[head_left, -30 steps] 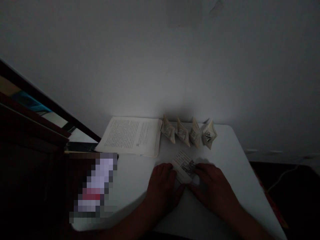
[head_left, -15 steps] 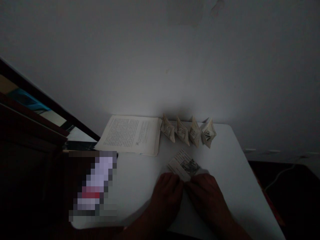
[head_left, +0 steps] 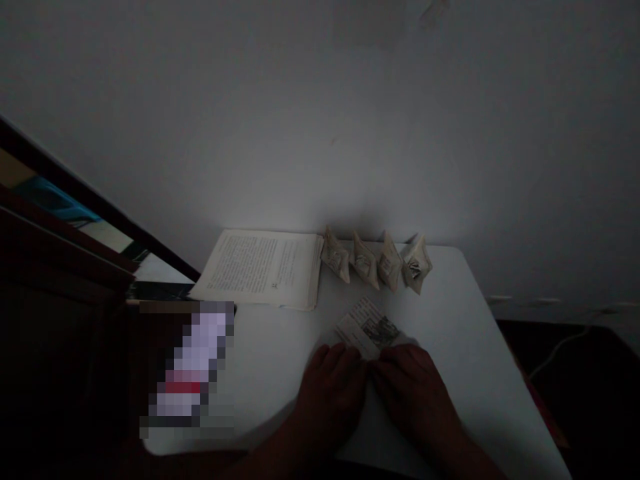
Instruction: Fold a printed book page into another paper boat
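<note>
A small folded piece of printed paper (head_left: 367,325) lies on the white table (head_left: 270,373), one corner toward me and a dark picture on its right part. My left hand (head_left: 334,387) is closed at its near left edge, fingers bent over the paper. At the near right edge my right hand (head_left: 413,383) is closed too, its fingertips almost meeting the left ones at the near corner. The fingers hide that corner. Beyond the hands, several folded paper boats (head_left: 363,261) stand in a row near the wall.
A stack of printed pages (head_left: 245,267) lies at the table's back left. A blurred-out phone-like object (head_left: 193,360) is at the left edge. The wall (head_left: 320,133) rises right behind the table. A pale cable (head_left: 560,347) hangs at the right.
Both hands stay closed on the folded paper. The left fingers have shifted very slightly; the paper, boats and pages look the same.
</note>
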`<state>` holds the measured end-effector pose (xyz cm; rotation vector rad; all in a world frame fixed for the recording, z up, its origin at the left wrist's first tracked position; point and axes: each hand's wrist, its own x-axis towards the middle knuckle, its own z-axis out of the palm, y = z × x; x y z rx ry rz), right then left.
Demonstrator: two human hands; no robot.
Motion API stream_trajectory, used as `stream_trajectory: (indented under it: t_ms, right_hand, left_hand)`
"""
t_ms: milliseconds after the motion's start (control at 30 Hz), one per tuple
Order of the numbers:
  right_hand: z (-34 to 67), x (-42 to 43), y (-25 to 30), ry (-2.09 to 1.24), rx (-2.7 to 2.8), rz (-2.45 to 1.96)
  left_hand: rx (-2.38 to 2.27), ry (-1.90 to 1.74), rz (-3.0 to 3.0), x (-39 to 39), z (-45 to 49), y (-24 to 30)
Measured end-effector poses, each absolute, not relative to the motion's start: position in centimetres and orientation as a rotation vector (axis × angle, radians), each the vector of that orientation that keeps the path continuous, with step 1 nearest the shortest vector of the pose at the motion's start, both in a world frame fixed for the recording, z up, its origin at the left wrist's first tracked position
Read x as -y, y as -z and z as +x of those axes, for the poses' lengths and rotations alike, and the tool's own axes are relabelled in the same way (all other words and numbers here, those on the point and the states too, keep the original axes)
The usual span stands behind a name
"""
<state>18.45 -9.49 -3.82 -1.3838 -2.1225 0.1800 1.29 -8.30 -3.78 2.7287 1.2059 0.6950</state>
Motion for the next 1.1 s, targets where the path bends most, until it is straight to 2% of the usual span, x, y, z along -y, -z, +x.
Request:
stream_trajectory:
  t_ms: [233, 600, 967, 1100]
  right_hand:
    - [19.4, 8.9, 3.3, -0.143, 2.209, -1.318]
    - [19.6, 3.1, 2.3, -0.060, 2.516, -1.252]
    - [21.5, 2.3, 2.8, -0.275, 2.456, -1.164]
    - [22.0, 2.1, 2.6, -0.288, 2.414, -1.115]
  left_hand:
    - [-1.224, -0.684, 2.649, 7.7, 1.6, 3.5]
    - [-1.244, -0.723, 2.644, 7.6, 1.6, 3.6]
    - [-1.238, -0.701, 2.588, 6.8, 0.9, 2.8]
    - [-1.074, -0.584, 2.706, 5.8, 0.0, 2.2]
